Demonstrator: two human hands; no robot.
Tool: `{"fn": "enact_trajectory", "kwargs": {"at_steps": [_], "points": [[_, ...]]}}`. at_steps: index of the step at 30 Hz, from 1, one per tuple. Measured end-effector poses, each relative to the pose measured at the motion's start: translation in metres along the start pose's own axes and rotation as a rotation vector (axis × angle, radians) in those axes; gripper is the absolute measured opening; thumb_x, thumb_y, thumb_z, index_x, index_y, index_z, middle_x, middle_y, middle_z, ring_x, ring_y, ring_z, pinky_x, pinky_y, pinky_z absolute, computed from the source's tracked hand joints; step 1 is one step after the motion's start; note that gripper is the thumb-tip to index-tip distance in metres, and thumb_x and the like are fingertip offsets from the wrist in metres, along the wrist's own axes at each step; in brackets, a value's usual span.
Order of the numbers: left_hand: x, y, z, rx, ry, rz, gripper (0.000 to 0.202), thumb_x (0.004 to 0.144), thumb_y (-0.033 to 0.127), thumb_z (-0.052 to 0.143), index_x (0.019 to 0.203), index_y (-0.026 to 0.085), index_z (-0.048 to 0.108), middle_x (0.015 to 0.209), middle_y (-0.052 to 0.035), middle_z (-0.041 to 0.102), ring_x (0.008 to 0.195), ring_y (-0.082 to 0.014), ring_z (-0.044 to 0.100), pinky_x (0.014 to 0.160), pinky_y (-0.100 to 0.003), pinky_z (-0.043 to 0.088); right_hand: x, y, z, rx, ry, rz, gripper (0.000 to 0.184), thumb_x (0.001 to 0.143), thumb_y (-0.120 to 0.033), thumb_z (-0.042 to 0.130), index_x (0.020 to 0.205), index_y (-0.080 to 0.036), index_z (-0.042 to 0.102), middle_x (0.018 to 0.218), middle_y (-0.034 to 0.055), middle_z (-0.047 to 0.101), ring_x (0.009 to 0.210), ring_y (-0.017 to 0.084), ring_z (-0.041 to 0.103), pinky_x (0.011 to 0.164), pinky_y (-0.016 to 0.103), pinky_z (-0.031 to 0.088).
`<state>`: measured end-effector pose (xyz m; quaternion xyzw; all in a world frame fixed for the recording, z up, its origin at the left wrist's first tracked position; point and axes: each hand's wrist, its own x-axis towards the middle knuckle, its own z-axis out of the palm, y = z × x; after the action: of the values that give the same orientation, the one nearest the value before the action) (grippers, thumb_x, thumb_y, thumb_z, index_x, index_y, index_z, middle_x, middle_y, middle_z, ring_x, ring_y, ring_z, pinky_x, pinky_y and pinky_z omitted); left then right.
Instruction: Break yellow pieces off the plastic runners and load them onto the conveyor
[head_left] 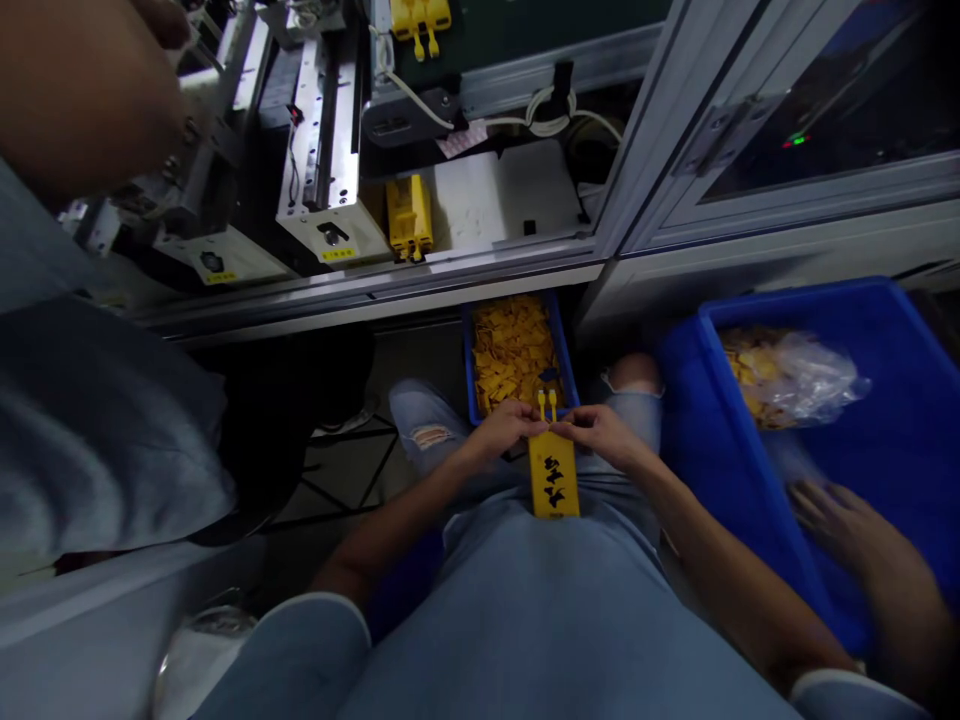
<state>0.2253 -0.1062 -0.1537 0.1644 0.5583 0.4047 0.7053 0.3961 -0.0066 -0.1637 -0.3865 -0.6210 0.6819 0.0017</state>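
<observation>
A yellow power bank [555, 485] with black printed figures lies in front of my belly, above my lap. Two short yellow cables [547, 404] with plugs stick out of its far end. My left hand [508, 427] pinches that end from the left, fingertips by the cable roots. From the other side my right hand [601, 432] grips the same end, thumb and fingers closed. The fingertips of both hands nearly meet there, and what exactly they press is too small to tell.
Beyond my knees stands a blue bin [568, 372] of small yellow pieces. At right, a co-worker's blurred hand [862, 530] is at a larger blue bin [900, 400] holding a plastic bag [814, 375]. A machine bench edge [495, 275] runs ahead; another person's sleeve [97, 430] is at left.
</observation>
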Motion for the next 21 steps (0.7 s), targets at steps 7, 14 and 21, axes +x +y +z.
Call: {"fn": "enact_trajectory", "kwargs": {"at_steps": [7, 14, 21], "points": [[-0.002, -0.005, 0.005, 0.139, 0.085, -0.022, 0.019, 0.063, 0.02, 0.073, 0.076, 0.012, 0.062, 0.056, 0.0028, 0.06, 0.051, -0.0106, 0.056, 0.051, -0.02, 0.041, -0.004, -0.008, 0.011, 0.059, -0.058, -0.038, 0.039, 0.068, -0.047, 0.073, 0.058, -0.016, 0.051, 0.052, -0.0067, 0.043, 0.049, 0.006, 0.033, 0.046, 0.021, 0.023], [-0.002, -0.002, -0.015, -0.096, 0.165, -0.001, 0.023, 0.062, 0.023, 0.078, 0.073, 0.01, 0.062, 0.061, -0.002, 0.065, 0.054, -0.0138, 0.061, 0.052, -0.023, 0.049, 0.002, -0.002, 0.007, 0.164, -0.029, 0.004, 0.045, 0.068, -0.056, 0.072, 0.078, -0.013, 0.064, 0.071, 0.0013, 0.063, 0.062, 0.011, 0.054, 0.054, 0.021, 0.041], [-0.014, 0.026, 0.018, -0.564, 0.405, 0.498, 0.048, 0.06, 0.024, 0.084, 0.101, 0.013, 0.062, 0.103, -0.0098, 0.071, 0.098, -0.0237, 0.067, 0.086, -0.038, 0.055, 0.007, -0.03, -0.033, 0.55, -0.001, -0.039, 0.051, 0.075, -0.058, 0.068, 0.102, -0.016, 0.059, 0.087, 0.0093, 0.07, 0.058, 0.015, 0.062, 0.044, 0.023, 0.047]]}}
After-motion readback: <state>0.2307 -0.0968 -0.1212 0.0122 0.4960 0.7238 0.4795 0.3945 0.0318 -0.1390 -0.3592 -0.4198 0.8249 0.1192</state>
